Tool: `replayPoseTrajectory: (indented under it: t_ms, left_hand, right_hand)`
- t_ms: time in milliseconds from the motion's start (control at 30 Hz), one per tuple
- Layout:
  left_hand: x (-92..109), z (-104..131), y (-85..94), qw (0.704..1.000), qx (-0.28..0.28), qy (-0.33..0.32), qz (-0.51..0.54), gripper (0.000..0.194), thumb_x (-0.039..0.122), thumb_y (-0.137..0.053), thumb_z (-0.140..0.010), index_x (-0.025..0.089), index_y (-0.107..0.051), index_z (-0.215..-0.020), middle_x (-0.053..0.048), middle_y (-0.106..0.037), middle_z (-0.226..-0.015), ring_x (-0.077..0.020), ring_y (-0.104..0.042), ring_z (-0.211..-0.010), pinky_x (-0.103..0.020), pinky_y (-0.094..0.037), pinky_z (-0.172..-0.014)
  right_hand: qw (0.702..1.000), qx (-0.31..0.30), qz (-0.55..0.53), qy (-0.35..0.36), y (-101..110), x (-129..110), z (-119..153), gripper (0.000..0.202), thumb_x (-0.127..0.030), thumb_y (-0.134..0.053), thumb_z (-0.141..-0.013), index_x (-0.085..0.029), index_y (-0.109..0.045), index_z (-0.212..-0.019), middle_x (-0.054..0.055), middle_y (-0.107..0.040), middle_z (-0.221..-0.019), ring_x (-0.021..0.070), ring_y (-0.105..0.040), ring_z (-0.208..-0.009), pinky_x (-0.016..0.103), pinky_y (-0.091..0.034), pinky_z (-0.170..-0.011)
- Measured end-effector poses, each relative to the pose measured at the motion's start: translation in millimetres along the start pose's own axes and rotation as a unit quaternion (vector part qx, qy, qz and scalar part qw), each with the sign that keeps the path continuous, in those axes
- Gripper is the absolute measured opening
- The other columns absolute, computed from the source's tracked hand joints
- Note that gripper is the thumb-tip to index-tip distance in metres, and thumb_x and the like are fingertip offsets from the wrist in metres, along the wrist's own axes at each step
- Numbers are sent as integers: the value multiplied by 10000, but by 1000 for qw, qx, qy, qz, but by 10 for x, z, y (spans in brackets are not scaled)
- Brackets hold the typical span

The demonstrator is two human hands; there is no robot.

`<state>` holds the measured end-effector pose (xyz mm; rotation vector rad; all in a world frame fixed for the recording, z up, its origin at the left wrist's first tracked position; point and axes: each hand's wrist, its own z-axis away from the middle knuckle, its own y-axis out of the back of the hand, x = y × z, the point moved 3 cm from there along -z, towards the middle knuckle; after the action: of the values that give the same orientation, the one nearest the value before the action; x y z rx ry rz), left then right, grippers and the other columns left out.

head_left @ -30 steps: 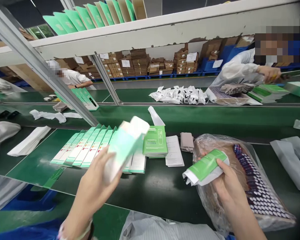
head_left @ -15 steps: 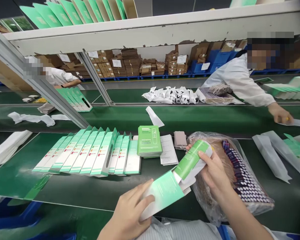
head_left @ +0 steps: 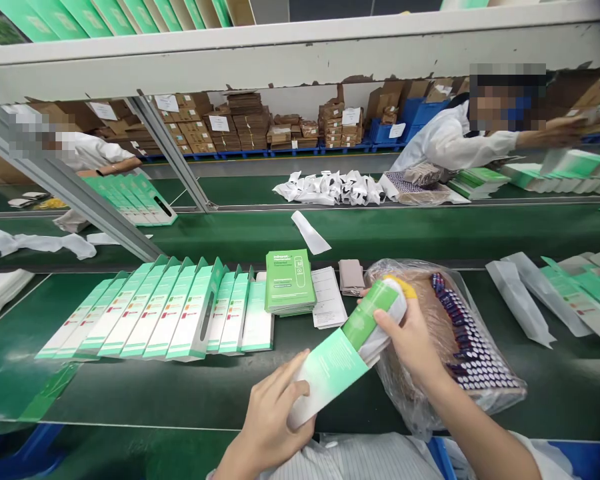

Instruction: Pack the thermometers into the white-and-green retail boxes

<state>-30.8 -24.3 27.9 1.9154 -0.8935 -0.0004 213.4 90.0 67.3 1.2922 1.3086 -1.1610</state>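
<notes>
Right hand (head_left: 406, 333) around partly hidden bundle (head_left: 365, 321)

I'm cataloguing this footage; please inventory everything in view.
bench: one, green, foreground
open carton: one, green-white, front centre
rolled booklet: one, green, partly inside carton
wrapping: one, white, under booklet
leaning cartons: about nine, green-white, bench left
booklet stack: one, green, bench middle
leaflet stack: one, white, right of booklets
stacked pouches: several, brownish, beside leaflets
plastic bag: one, clear, bench right
small cylinders: many, dark, inside bag
strips: several, white, bench and behind
more cartons: several, green, right edge
crumpled packets: pile, white, upper middle
shelf: one, white, top
shelf cartons: several, green, top left
boxes: many, brown, background
posts: two, grey, left
co-workers: two, white clothing, upper left, upper right
left hand: one, on open carton
right hand: one, on rolled booklet
</notes>
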Motion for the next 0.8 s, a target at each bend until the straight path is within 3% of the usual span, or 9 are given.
replayPoseTrajectory:
  t_ms: [100,167,267,333,467,633,800]
  left_hand:
    - [17,-58,-109,999,26,23,5,323,124,-620,-734,217,-490,-1015,-205,-570,-1385,-304,-650,-1143,-363,-570,-797]
    - [31,-98,-204,999,39,32,5,456,136,-629,-743,196,-474,-1167,-210,-566,-1354,-318,-628,-1155,-402,-566,-835]
    - [15,-166,-381,995,19,81,46,788,166,-682,-704,158,-335,-1412,-202,-545,-1271,-349,-580,-1166,-494,-541,-918]
    - [-14,-210,-507,986,9,120,113,871,176,-723,-658,160,-323,-1430,-168,-529,-1203,-337,-576,-1132,-500,-541,-924]
    - [-29,-252,-699,965,71,117,224,812,216,-738,-680,183,-336,-1385,-165,-502,-1268,-331,-556,-1182,-505,-521,-966]
    - [1,-195,-829,956,148,125,221,769,235,-727,-722,199,-329,-1379,-144,-596,-1210,-318,-641,-1084,-460,-568,-873]
    - [-9,-190,-891,960,138,122,211,525,272,-718,-780,211,-436,-1219,-120,-609,-1089,-291,-653,-985,-479,-572,-833]
  right_hand:
    - [990,-23,134,32,-83,3,124,603,-435,-703,-835,-276,-444,-1355,95,-606,-1300,291,-621,-1137,497,-522,-974]
    - [972,-30,217,83,-118,-42,198,556,-426,-672,-865,-273,-467,-1359,95,-575,-1344,300,-562,-1219,518,-465,-1036]
    - [931,-52,301,200,-186,-159,307,509,-364,-639,-902,-260,-480,-1374,97,-541,-1397,294,-468,-1321,500,-413,-1087]
    - [887,-81,348,291,-263,-233,389,523,-321,-638,-907,-218,-471,-1392,111,-557,-1397,299,-446,-1343,507,-379,-1110]
    - [793,-102,421,429,-417,-321,513,484,-284,-667,-899,-152,-533,-1346,104,-641,-1336,326,-455,-1347,601,-168,-1187]
    - [758,-62,443,476,-432,-359,567,370,-364,-644,-929,-173,-625,-1245,50,-680,-1288,301,-476,-1351,611,-38,-1206]
    - [685,-149,486,522,-345,-337,666,258,-219,-610,-926,-260,-658,-1177,4,-636,-1329,255,-505,-1342,578,58,-1216]
